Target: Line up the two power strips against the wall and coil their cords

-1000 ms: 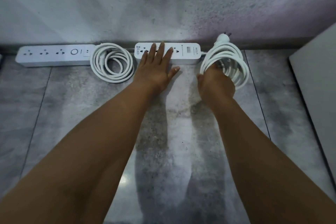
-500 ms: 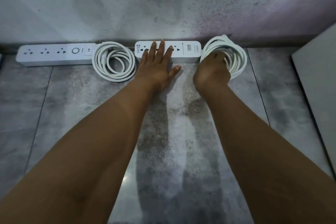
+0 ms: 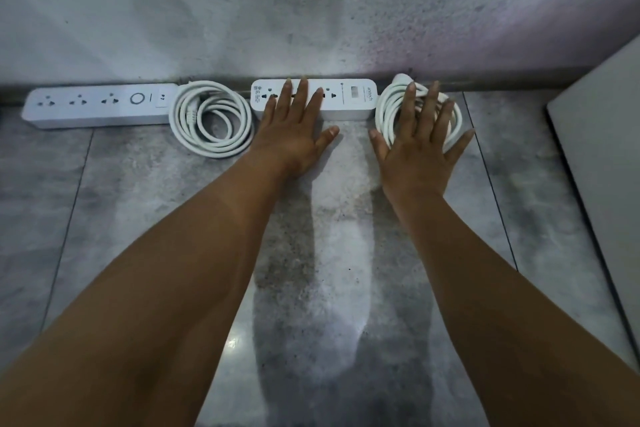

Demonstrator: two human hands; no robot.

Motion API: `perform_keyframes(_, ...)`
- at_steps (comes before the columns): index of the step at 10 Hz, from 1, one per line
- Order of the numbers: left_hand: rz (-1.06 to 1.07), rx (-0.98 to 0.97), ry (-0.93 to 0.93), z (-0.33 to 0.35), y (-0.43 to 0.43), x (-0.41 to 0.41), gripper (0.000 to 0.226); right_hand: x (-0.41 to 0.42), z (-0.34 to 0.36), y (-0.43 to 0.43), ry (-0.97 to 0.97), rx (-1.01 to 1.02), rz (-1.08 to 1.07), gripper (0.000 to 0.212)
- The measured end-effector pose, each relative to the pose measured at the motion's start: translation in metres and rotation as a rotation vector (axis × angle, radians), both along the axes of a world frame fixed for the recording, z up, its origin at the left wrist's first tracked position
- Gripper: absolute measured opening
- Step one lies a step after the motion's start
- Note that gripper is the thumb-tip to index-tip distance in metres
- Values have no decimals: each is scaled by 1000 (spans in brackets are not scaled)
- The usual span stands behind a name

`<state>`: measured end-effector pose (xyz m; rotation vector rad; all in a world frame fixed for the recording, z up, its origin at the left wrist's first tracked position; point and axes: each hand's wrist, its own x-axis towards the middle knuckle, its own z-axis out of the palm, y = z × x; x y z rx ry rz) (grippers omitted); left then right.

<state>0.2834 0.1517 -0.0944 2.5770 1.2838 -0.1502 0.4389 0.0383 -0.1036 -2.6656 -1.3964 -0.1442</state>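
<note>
From the head camera, both arms reach forward over the grey tiled floor (image 3: 138,211) toward the foot of the wall (image 3: 311,10).

The left hand (image 3: 294,139) lies flat and open. Its fingers (image 3: 303,94) are straight and slightly spread across the top of the right power strip (image 3: 349,102), covering the middle sockets. The thumb points off to the right, just in front of the strip's near edge. Nothing is gripped.

The right hand (image 3: 415,152) is open as well. Its palm is down and its fingers (image 3: 430,104) are straight and fanned out, pressing on the right coiled cord (image 3: 385,111). The loops show on both sides of the hand. The white plug (image 3: 402,79) pokes out at the far edge of the coil, beside the wall. The two hands are apart, with bare floor between them.

The right power strip sits lengthwise at the base of the wall, and its coil touches the strip's right end. The left power strip (image 3: 97,106) lies further left along the same wall line. The left coiled cord (image 3: 212,120) lies flat on the floor between the two strips, and no hand touches it. A pale flat panel (image 3: 606,166) fills the right edge of the view.
</note>
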Motion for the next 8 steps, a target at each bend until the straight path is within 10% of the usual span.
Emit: perform_keyframes(8, -1, 183, -45, 28, -6, -18, 73, -14, 18, -8, -95, 218, 126, 70)
